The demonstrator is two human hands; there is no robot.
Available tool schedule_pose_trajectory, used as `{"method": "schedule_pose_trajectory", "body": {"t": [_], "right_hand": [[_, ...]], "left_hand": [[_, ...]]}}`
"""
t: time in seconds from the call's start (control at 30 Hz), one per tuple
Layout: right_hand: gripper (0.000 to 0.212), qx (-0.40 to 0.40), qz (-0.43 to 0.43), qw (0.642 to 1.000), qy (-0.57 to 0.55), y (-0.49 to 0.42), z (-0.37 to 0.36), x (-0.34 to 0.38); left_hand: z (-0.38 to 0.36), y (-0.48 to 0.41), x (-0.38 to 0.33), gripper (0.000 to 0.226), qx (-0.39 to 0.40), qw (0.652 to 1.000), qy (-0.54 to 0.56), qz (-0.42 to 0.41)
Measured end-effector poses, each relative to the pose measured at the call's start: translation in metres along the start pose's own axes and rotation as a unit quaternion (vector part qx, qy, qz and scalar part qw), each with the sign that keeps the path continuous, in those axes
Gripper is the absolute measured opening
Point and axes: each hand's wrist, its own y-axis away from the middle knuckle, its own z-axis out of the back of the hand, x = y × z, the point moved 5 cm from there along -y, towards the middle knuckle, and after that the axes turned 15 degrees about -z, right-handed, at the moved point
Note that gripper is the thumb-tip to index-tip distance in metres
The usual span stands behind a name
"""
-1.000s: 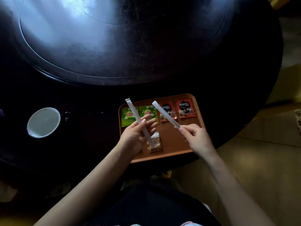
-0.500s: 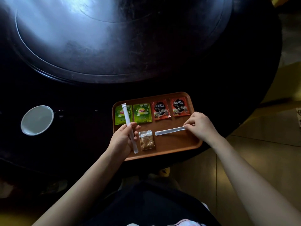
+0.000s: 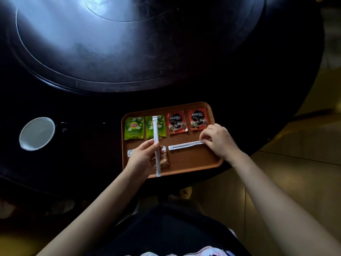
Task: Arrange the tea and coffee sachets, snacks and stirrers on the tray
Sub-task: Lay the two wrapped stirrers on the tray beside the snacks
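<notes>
An orange-brown tray [image 3: 193, 163] sits at the near edge of the dark round table. Along its far side lie two green Lipton tea sachets [image 3: 134, 128] and two red Nescafe coffee sachets [image 3: 177, 122]. My left hand [image 3: 143, 157] holds a white wrapped stirrer [image 3: 156, 145] upright over the tray's left half, covering part of the second tea sachet. Under that hand lie clear snack packets [image 3: 163, 158], one partly hidden at the left. A second wrapped stirrer [image 3: 186, 145] lies flat across the tray's middle, with the fingertips of my right hand [image 3: 218, 140] pinching its right end.
A white bowl or cup [image 3: 36, 133] stands on the table to the left of the tray. A raised round turntable [image 3: 110, 43] fills the table's centre. Tiled floor [image 3: 295, 172] shows to the right beyond the table edge.
My right hand has laid its stirrer flat on the tray and stays at its right end. My left hand has shifted its stirrer rightward, over the second tea sachet.
</notes>
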Motion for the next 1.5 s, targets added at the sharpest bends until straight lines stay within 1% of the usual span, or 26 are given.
{"method": "schedule_pose_trajectory", "body": {"t": [0.07, 0.13, 0.17, 0.23, 0.27, 0.3, 0.33, 0.43, 0.5, 0.6, 0.67, 0.73, 0.8, 0.87, 0.9, 0.93, 1.03, 1.1, 1.13, 1.2, 1.3, 1.37, 1.5], "right_hand": [[0.008, -0.019, -0.002, 1.000, -0.024, 0.002, 0.002, 0.002], [0.012, -0.025, -0.013, 0.994, -0.104, 0.012, 0.008, 0.010], [0.014, -0.002, -0.016, 0.987, -0.160, 0.019, 0.009, 0.018], [0.016, 0.089, -0.022, 0.964, -0.249, 0.037, 0.004, 0.037], [0.017, 0.128, -0.025, 0.954, -0.270, 0.045, -0.001, 0.045], [0.017, 0.147, -0.033, 0.948, -0.279, 0.050, -0.007, 0.049], [0.016, 0.147, -0.044, 0.945, -0.287, 0.052, -0.011, 0.050], [0.008, 0.110, -0.090, 0.927, -0.346, 0.048, -0.012, 0.039], [0.011, 0.078, -0.103, 0.923, -0.362, 0.045, -0.003, 0.030], [0.018, 0.056, -0.060, 0.949, -0.304, 0.042, 0.009, 0.024], [0.016, 0.061, -0.040, 0.958, -0.276, 0.040, 0.012, 0.021], [0.015, 0.063, -0.040, 0.964, -0.256, 0.038, 0.013, 0.014], [0.015, 0.072, -0.046, 0.968, -0.236, 0.036, 0.015, 0.005], [0.014, 0.087, -0.042, 0.976, -0.193, 0.037, 0.015, -0.004], [0.014, 0.090, -0.037, 0.982, -0.162, 0.038, 0.013, -0.007], [0.015, 0.091, -0.031, 0.987, -0.130, 0.039, 0.010, -0.009], [0.016, 0.082, -0.018, 0.995, -0.057, 0.039, 0.000, -0.008], [0.017, 0.066, -0.025, 0.997, -0.019, 0.037, -0.004, -0.006], [0.017, 0.055, -0.027, 0.998, -0.009, 0.037, -0.005, -0.005], [0.016, 0.029, -0.029, 0.999, -0.012, 0.037, -0.006, -0.004], [0.011, 0.002, -0.031, 0.999, -0.017, 0.037, -0.007, -0.004], [0.009, -0.014, -0.036, 0.999, -0.015, 0.038, -0.008, -0.006], [0.009, -0.036, -0.064, 0.997, -0.015, 0.041, -0.010, -0.013]], "left_hand": [[-0.005, 0.000, 0.003, 0.010, 0.010, 1.000, -0.014, 0.004], [-0.011, 0.000, 0.006, 0.009, 0.018, 1.000, -0.017, 0.008], [-0.015, -0.001, 0.007, 0.009, 0.023, 1.000, -0.013, 0.010], [-0.026, -0.002, 0.010, 0.011, 0.039, 0.999, 0.004, 0.013], [-0.032, -0.002, 0.011, 0.012, 0.043, 0.999, 0.018, 0.012], [-0.038, -0.001, 0.011, 0.011, 0.043, 0.998, 0.034, 0.010], [-0.043, -0.001, 0.011, 0.011, 0.040, 0.998, 0.046, 0.006], [-0.049, 0.001, 0.011, 0.009, 0.033, 0.998, 0.057, -0.010], [-0.046, 0.001, 0.010, 0.008, 0.018, 0.999, 0.042, -0.020], [-0.042, 0.002, 0.012, 0.007, 0.009, 1.000, 0.010, -0.022], [-0.040, 0.005, 0.015, 0.005, 0.005, 1.000, 0.003, -0.008], [-0.033, 0.005, 0.016, 0.004, -0.011, 1.000, 0.008, -0.001], [-0.018, 0.002, 0.012, 0.004, -0.030, 0.999, 0.001, -0.022], [0.004, -0.001, 0.003, 0.008, -0.059, 0.995, -0.053, -0.067], [0.019, -0.002, -0.002, 0.012, -0.081, 0.986, -0.108, -0.096], [0.034, -0.003, -0.007, 0.015, -0.106, 0.971, -0.175, -0.126], [0.068, -0.002, -0.016, 0.015, -0.162, 0.898, -0.362, -0.191], [0.079, -0.002, -0.015, 0.021, -0.171, 0.857, -0.438, -0.210], [0.084, -0.003, -0.014, 0.025, -0.173, 0.845, -0.458, -0.214], [0.089, -0.005, -0.010, 0.029, -0.177, 0.835, -0.475, -0.216], [0.093, -0.008, -0.007, 0.031, -0.184, 0.828, -0.484, -0.216], [0.092, -0.009, -0.008, 0.032, -0.186, 0.829, -0.480, -0.218], [0.093, -0.012, -0.005, 0.036, -0.194, 0.840, -0.467, -0.196]]}}
